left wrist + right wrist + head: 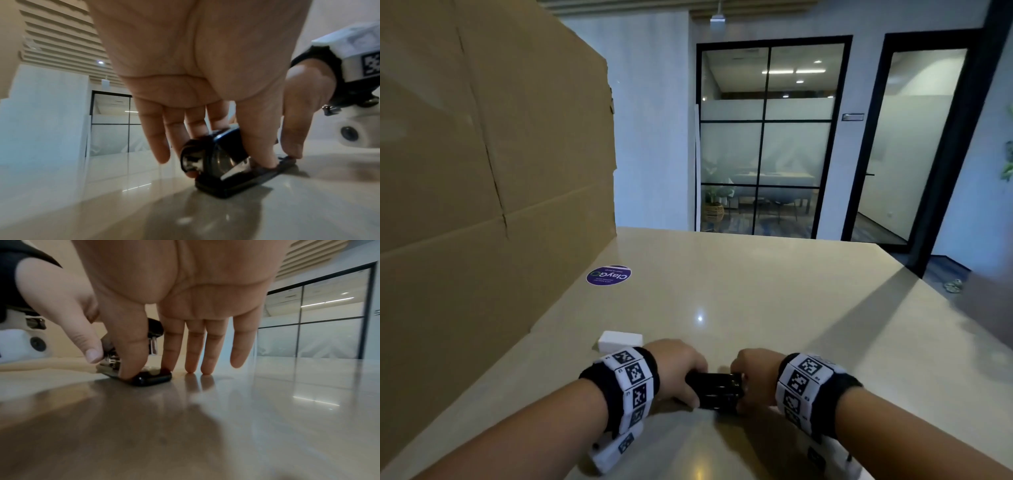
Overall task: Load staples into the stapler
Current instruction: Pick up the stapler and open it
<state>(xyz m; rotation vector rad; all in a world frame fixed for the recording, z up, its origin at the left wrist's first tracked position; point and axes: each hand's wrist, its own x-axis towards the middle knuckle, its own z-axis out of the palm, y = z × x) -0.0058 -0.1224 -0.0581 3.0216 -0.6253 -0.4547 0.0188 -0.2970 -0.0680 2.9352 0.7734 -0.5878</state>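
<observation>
The black stapler [717, 390] lies on the table [774, 298] at lower centre of the head view, between both hands. The left hand [681, 371] grips its rear end, fingers and thumb curled around it. The right hand [755, 377] pinches its front end, thumb on the base, other fingertips on the table. A white box [620, 341] sits just beyond the left wrist, lower left of centre; whether it holds anything cannot be told.

Head view high, forward-down; wrist views table-level, close, sharing stapler [222, 160].
</observation>
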